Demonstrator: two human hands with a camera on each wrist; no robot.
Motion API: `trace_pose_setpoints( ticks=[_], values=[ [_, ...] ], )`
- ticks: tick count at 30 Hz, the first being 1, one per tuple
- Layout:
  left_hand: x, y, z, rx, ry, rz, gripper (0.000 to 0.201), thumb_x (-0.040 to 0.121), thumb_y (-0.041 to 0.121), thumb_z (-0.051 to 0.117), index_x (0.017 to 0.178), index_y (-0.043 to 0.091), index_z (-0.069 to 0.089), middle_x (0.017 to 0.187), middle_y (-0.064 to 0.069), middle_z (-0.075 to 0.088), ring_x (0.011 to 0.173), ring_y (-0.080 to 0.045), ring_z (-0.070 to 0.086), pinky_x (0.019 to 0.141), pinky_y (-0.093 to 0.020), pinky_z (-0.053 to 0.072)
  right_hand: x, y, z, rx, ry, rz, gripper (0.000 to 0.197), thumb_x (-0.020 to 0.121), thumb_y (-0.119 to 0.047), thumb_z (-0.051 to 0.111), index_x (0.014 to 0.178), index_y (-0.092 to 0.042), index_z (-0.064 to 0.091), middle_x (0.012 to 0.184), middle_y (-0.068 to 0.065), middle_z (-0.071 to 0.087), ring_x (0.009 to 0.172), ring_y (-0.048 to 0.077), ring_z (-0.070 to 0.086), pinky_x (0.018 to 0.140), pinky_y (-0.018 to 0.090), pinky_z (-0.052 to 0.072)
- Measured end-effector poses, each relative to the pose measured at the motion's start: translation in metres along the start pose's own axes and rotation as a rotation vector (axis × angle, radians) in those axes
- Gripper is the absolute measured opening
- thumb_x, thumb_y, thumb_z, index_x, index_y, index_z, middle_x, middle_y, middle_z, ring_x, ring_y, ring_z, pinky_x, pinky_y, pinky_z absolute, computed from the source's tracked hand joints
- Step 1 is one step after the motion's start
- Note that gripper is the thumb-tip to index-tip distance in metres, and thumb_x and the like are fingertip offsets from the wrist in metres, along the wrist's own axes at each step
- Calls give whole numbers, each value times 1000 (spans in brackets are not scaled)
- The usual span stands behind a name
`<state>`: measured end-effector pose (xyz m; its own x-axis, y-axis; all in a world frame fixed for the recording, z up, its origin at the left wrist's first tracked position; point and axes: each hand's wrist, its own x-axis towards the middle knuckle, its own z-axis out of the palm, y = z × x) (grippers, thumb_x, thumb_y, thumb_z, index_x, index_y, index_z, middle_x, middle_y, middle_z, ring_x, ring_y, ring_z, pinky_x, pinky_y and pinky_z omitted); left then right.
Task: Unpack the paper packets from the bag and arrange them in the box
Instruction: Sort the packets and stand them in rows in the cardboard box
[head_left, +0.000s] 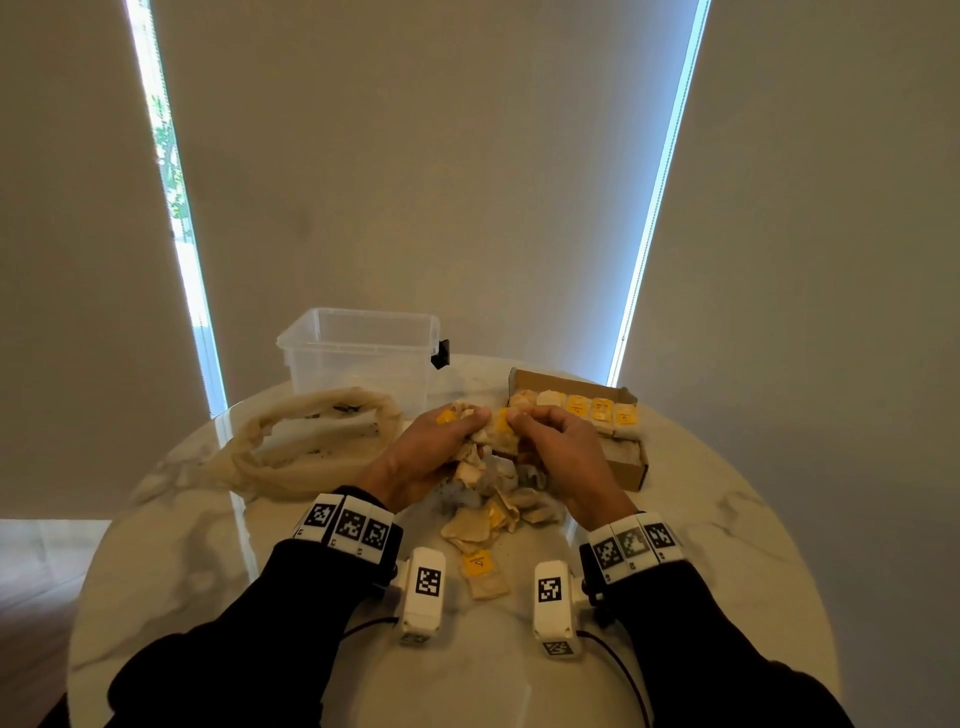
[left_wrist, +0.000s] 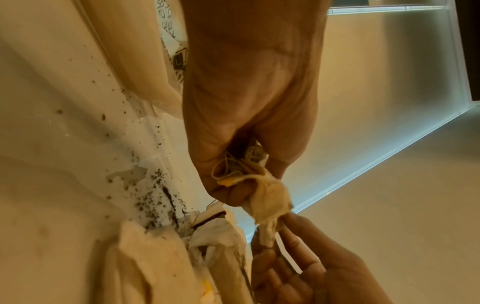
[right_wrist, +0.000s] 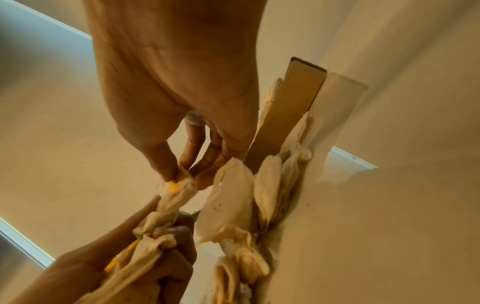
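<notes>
Beside the box's (head_left: 631, 470) near edge, both hands (head_left: 434, 452) (head_left: 561, 457) pinch seemingly one twisted packet (right_wrist: 171, 202) between them.

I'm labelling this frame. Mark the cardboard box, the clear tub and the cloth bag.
cardboard box (head_left: 631, 470), head view, near right corner.
clear tub (head_left: 358, 358), head view, front wall.
cloth bag (head_left: 291, 470), head view, crumpled near side.

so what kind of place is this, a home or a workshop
Probably a home or a staged room, not a workshop: a round marble-look table, drawn roller blinds over tall windows, and wood flooring.
</notes>
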<state>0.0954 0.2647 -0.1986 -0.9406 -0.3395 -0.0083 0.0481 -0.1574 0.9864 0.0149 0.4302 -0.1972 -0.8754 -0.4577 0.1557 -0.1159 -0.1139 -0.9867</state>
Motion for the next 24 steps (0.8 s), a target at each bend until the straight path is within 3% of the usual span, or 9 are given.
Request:
trace_pose_setpoints(
  ticks=[3,5,9,13,18,22,24],
  values=[
    [4,-1,-4,22,16,44,20,107,21,64,122,13,73,91,-8,70,67,-13,64,56,-25,54,0,-3,-1,75,35,-46,18,100,-20,75,114,-11,78,101,7,82,95,23,80,73,33,65],
    [5,-1,-6,37,-11,62,21,108,22,60,122,17,75,91,-7,66,68,-14,60,58,-26,52,0,-3,-2,71,39,-53,18,99,-21,76,114,-13,80,102,4,82,96,21,80,77,38,66],
    [0,0,-4,141,-15,75,27,103,44,67,118,25,78,78,2,64,62,-10,55,56,-25,47,2,-3,-4,53,40,-19,16,96,-28,79,110,-22,84,103,-3,82,105,21,75,90,41,65],
    [1,-3,-5,179,-65,119,26,102,39,69,122,23,76,65,14,64,56,-2,50,54,-19,41,2,-5,-3,63,17,3,14,95,-27,80,108,-22,84,103,-2,82,108,23,73,90,40,64],
    [5,-5,-8,216,-28,93,28,98,34,75,117,13,77,81,9,78,62,3,63,62,-21,46,3,-1,-3,70,-76,2,34,92,-20,83,124,-20,73,113,6,81,102,23,79,90,45,66],
    [8,-8,-10,241,-14,74,25,96,36,78,112,17,81,98,1,82,79,-8,65,66,-23,48,8,7,-5,-29,-34,-81,22,92,-11,83,109,-21,75,108,8,80,102,28,79,90,53,65],
    [7,-8,-9,252,-11,47,23,95,35,79,110,17,82,90,5,80,77,-9,62,64,-22,48,9,9,-6,-71,5,-119,17,93,-7,79,99,-23,79,106,5,80,104,27,77,89,50,66]
  ],
)
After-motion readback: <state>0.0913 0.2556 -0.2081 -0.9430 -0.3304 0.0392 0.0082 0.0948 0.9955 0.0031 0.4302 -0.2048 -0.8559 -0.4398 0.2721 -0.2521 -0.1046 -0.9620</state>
